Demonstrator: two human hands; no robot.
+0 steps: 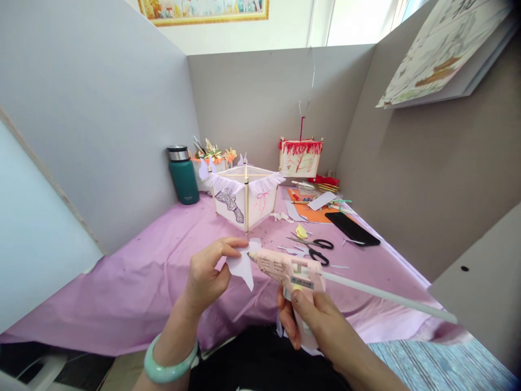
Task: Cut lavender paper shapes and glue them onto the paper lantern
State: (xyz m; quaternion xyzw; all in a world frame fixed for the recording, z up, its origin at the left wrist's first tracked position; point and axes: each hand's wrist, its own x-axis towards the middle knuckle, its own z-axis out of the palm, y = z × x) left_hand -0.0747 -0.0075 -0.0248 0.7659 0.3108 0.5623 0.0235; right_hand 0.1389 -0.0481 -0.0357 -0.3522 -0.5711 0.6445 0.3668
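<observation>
A purple cloth (134, 282) covers the table inside grey partition walls, and it probably protects the surface from glue and scraps. Beyond the hands, further from the person, stands a white paper lantern (244, 198) on a wooden frame, upright and close enough to reach. Left of it is a green bottle (184, 175), kept at the back, away from the work. A second, smaller lantern with red fringe (300, 156) stands against the far wall.

To the right of the grip and a little beyond it lie black scissors (319, 250) and a black phone (352, 228), both flat on the cloth.

The right hand (315, 320) is closed around the handle of a pink glue gun (287, 271); a long glue stick (386, 296) comes out of its back toward the right. The gun is held almost level, so that its nozzle meets the paper from the side.

The left hand (207, 271) pinches a small white paper piece (243, 266) between thumb and fingers. It holds the paper in the air above the cloth, directly at the nozzle tip, with the free edge turned toward the gun. A green bracelet (169, 366) is on this wrist.
</observation>
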